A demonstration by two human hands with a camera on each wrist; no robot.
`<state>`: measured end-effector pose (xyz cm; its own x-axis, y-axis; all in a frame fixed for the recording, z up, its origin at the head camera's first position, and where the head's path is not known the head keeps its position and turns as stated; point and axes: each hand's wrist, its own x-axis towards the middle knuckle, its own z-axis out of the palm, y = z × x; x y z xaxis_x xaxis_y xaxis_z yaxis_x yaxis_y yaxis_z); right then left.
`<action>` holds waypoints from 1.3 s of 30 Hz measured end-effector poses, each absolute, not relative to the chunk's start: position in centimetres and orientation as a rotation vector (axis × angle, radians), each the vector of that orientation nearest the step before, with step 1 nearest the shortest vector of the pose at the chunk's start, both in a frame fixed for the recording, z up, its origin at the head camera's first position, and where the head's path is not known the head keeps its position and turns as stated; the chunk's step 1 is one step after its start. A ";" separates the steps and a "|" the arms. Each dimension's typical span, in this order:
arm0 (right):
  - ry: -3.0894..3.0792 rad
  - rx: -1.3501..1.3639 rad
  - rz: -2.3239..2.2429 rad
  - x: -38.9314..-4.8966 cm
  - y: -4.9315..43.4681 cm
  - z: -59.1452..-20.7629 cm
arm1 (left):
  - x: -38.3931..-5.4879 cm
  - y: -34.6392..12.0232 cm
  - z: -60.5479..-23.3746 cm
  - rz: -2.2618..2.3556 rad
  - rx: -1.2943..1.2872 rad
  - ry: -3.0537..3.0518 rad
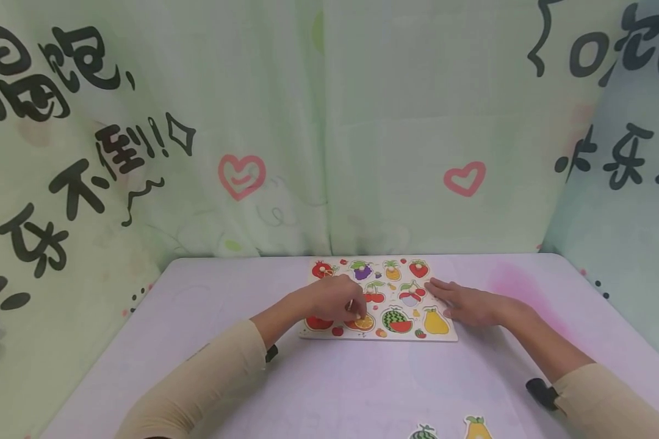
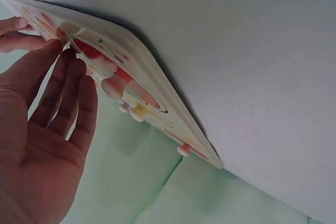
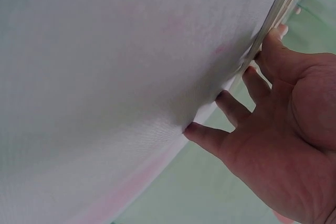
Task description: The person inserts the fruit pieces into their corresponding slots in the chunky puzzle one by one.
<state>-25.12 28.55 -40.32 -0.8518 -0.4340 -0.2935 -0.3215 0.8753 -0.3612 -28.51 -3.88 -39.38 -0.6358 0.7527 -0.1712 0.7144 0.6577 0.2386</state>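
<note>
A fruit puzzle board [image 1: 379, 337] lies flat near the table's far edge, with knobs on its pieces showing in the left wrist view. Over the orange piece [image 1: 363, 323] at its front, my left hand [image 1: 335, 297] pinches with thumb and fingertips; the knob there is hidden by the fingers. In the left wrist view, the fingertips of that hand [image 2: 52, 124] meet close to the board's face. My right hand [image 1: 472, 303] rests at the board's right side, fingers spread. Its thumb touches the board edge [image 3: 278, 9] in the right wrist view, and other fingertips reach the tablecloth.
A loose watermelon piece [image 1: 423, 433] and a loose pear piece [image 1: 476, 428] lie at the near side of the table [image 1: 351, 390]. Printed fabric [image 1: 362, 201] hangs behind the table and along both sides. A dark wrist device [image 1: 542, 394] sits at the right sleeve.
</note>
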 end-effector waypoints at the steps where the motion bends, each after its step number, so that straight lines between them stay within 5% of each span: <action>1: 2.677 -0.561 -0.424 -25.1 28.5 -40.3 | -28.5 -3.9 -39.4 0.214 1.184 2.622; 39: 2.690 -0.583 -0.431 -25.2 28.6 -40.5 | -19.2 -0.8 -38.7 0.082 1.650 2.418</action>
<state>-25.23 28.59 -40.50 -0.8525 -0.4455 -0.2735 -0.3377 0.8687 -0.3624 -19.23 -0.82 -38.71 -0.3496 0.9259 -0.1429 0.9141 0.3705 0.1648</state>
